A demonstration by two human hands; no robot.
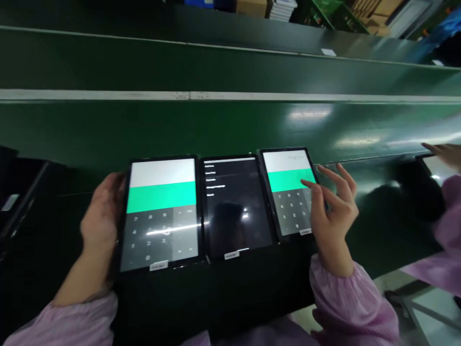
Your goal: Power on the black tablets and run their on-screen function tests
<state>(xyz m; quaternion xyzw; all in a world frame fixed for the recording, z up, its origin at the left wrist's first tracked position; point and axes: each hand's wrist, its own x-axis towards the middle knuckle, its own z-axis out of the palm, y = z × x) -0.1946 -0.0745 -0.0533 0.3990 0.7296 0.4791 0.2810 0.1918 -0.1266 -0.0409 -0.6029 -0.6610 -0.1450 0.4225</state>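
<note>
Three tablets lie side by side on a dark bench. The left tablet (162, 197) and the right tablet (288, 178) both show a calculator screen with a green band and a grey keypad. Between them, the middle tablet (236, 216) displays a dark menu with a few lines of text. My left hand (103, 214) is closed around the left edge of the left tablet, its fingertips partly hidden. Over the right tablet, my right hand (334, 204) has its index finger stretched to the green band and its other fingers apart. It holds nothing.
Behind the tablets runs a long green conveyor surface (230, 127) with a pale rail (230, 96). Dark trays (30, 192) stand at the left. A co-worker's hand (444, 154) reaches in at the right beside another device. Boxes (252, 8) and green crates (327, 14) sit at the back.
</note>
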